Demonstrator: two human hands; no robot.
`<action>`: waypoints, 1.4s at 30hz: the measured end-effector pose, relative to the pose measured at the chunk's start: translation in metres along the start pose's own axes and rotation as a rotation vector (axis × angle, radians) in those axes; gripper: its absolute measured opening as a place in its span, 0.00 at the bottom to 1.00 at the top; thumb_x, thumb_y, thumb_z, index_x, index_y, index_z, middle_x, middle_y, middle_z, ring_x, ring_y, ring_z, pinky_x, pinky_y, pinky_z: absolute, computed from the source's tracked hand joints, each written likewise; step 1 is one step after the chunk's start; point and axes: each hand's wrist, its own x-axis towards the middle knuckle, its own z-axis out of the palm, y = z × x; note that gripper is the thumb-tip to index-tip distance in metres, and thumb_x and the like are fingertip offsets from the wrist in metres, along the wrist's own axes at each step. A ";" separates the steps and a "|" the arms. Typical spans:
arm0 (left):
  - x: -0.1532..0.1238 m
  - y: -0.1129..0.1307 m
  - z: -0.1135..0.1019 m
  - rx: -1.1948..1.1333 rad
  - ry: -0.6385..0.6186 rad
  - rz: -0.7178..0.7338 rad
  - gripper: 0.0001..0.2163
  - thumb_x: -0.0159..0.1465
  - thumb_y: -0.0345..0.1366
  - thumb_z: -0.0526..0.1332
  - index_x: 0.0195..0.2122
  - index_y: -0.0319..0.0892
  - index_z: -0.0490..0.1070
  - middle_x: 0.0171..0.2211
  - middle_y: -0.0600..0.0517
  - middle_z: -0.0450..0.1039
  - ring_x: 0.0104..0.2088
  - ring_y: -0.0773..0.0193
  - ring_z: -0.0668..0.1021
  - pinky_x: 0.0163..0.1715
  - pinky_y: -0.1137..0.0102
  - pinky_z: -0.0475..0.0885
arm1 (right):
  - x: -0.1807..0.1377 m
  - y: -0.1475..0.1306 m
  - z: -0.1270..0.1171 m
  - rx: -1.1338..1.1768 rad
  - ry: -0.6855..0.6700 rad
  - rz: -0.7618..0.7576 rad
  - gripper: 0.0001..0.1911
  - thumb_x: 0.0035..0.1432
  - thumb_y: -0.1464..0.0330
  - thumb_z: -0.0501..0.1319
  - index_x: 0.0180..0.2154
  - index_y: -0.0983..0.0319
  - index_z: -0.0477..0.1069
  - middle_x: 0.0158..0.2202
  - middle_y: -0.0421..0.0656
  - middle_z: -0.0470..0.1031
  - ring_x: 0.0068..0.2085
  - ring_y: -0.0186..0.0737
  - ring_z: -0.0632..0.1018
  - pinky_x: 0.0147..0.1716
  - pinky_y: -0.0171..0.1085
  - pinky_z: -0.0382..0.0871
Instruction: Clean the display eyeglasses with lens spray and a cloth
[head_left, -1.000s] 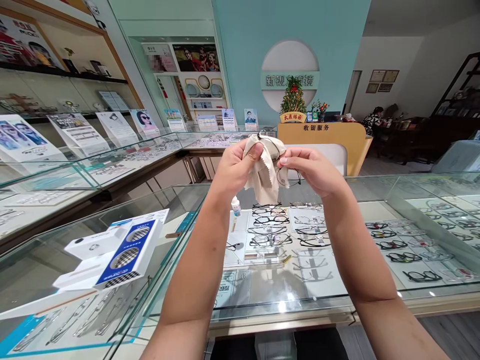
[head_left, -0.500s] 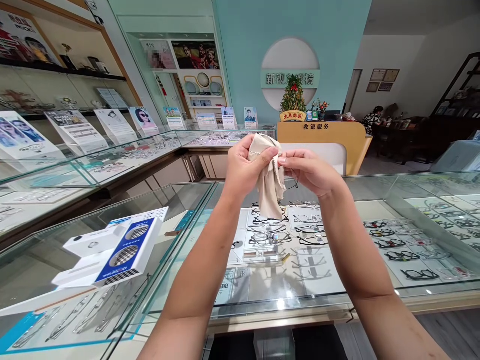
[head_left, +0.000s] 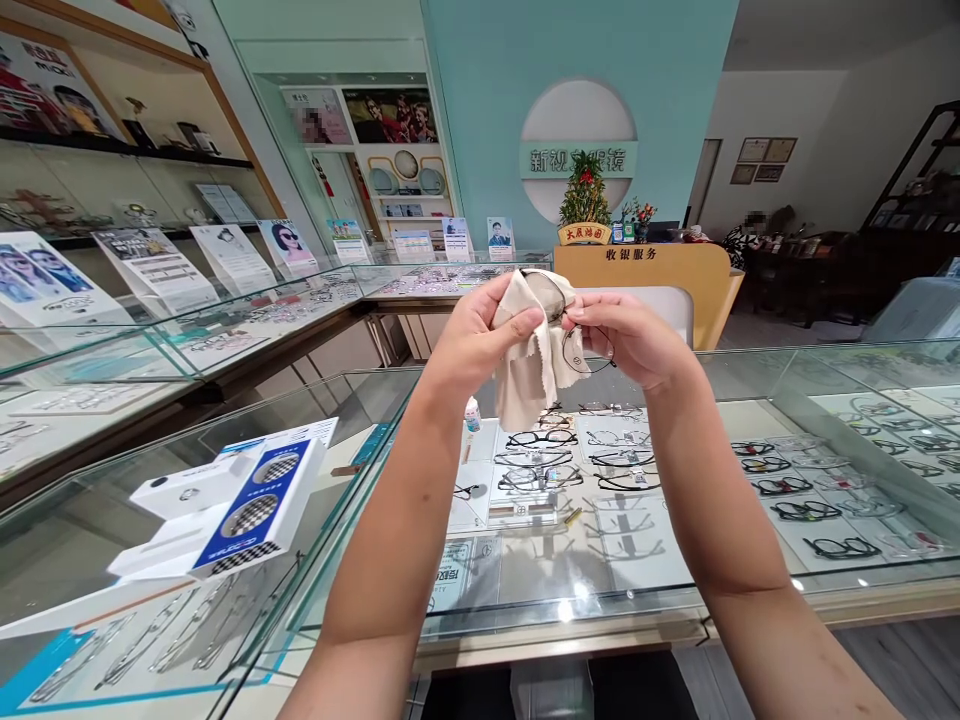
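Both hands are raised above a glass display counter (head_left: 750,380). My left hand (head_left: 476,335) pinches a beige cleaning cloth (head_left: 529,365) around one lens of a thin black-framed pair of glasses (head_left: 574,345). My right hand (head_left: 626,335) grips the same glasses by the frame, beside the other round lens, which shows bare below the fingers. The cloth hangs down between the two hands and hides part of the frame.
Rows of spectacle frames (head_left: 570,465) lie under the counter glass, with a small white bottle (head_left: 472,414) near them. A blue and white box (head_left: 251,505) sits on the left counter. Leaflet stands (head_left: 157,265) line the far-left counter; a yellow cashier desk (head_left: 660,275) stands behind.
The cloth has shifted over the lens as the left thumb rubbed; the glasses tilted, so a round lens shows again below my right fingers. Both hands stay at about the same height.
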 end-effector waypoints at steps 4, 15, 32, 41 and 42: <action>0.001 -0.004 0.005 0.007 0.044 0.030 0.25 0.56 0.55 0.83 0.45 0.45 0.80 0.37 0.50 0.82 0.33 0.63 0.82 0.32 0.70 0.79 | 0.003 0.004 0.001 0.059 -0.011 0.015 0.15 0.51 0.60 0.78 0.30 0.64 0.80 0.30 0.40 0.74 0.30 0.31 0.70 0.27 0.32 0.63; 0.001 -0.011 0.030 0.043 0.375 0.152 0.24 0.63 0.60 0.77 0.35 0.45 0.75 0.28 0.56 0.73 0.26 0.69 0.73 0.27 0.72 0.72 | 0.006 0.014 0.019 0.128 -0.074 0.040 0.20 0.48 0.56 0.83 0.30 0.62 0.79 0.29 0.38 0.73 0.32 0.32 0.70 0.33 0.33 0.68; 0.000 -0.003 0.010 -0.007 0.098 0.012 0.27 0.57 0.59 0.81 0.46 0.46 0.80 0.37 0.51 0.82 0.32 0.62 0.82 0.32 0.69 0.79 | 0.003 0.005 0.007 0.068 0.018 0.005 0.13 0.51 0.60 0.77 0.31 0.63 0.81 0.31 0.41 0.75 0.31 0.33 0.70 0.29 0.33 0.65; 0.001 -0.016 0.037 0.106 0.454 0.134 0.25 0.68 0.65 0.69 0.36 0.46 0.72 0.30 0.53 0.74 0.32 0.63 0.78 0.33 0.67 0.74 | 0.004 0.010 0.018 0.065 -0.057 0.015 0.23 0.46 0.53 0.83 0.29 0.62 0.78 0.29 0.38 0.72 0.32 0.33 0.69 0.33 0.34 0.66; 0.002 -0.016 0.035 0.095 0.467 0.117 0.26 0.68 0.66 0.68 0.35 0.47 0.72 0.28 0.54 0.73 0.31 0.63 0.78 0.31 0.67 0.74 | 0.004 0.010 0.019 0.052 -0.068 0.011 0.23 0.47 0.53 0.83 0.30 0.62 0.78 0.29 0.38 0.73 0.33 0.33 0.69 0.34 0.35 0.66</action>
